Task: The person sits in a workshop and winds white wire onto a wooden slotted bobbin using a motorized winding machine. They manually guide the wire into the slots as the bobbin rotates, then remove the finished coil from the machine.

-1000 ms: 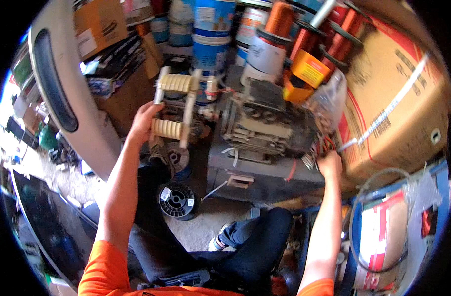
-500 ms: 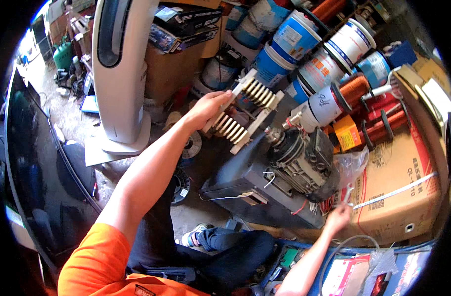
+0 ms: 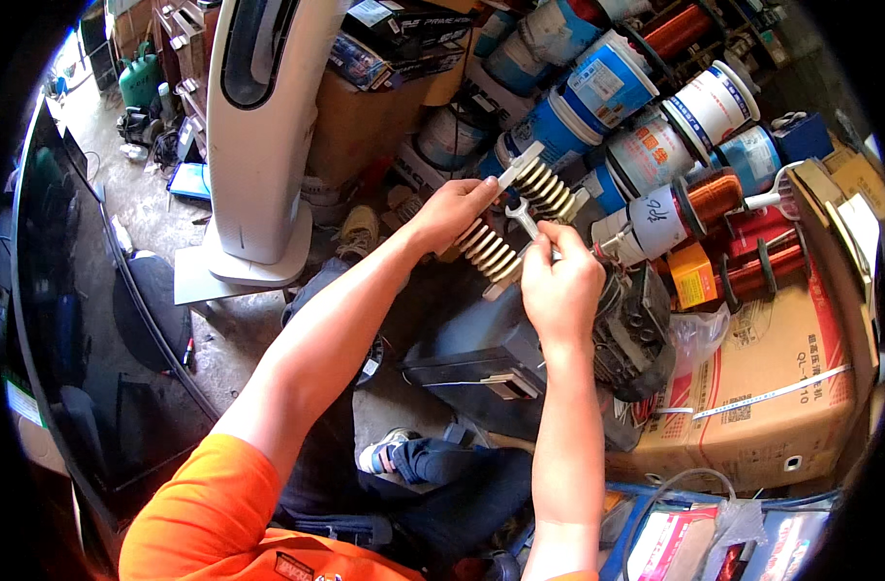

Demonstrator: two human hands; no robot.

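Observation:
My left hand (image 3: 452, 213) grips the pale bar of a cream winding former (image 3: 549, 189) with two ribbed sections, held tilted above a dark grey metal box (image 3: 462, 344). My right hand (image 3: 560, 281) holds a silver open-end wrench (image 3: 521, 218), its head between the former's ribbed sections; whether it touches anything there is hard to tell. An electric motor (image 3: 636, 344) sits on the box to the right, partly behind my right hand and forearm.
A white upright appliance (image 3: 253, 165) stands left, beside a large black curved panel (image 3: 93, 349). Blue buckets (image 3: 597, 82) and copper wire spools (image 3: 714, 194) are stacked behind. A big cardboard box (image 3: 743, 387) lies right; several items fill a blue container (image 3: 675, 533) below it.
My view has turned left since one second ago. My right hand has risen from beside the motor to the former, now holding the wrench. My left hand still grips the former.

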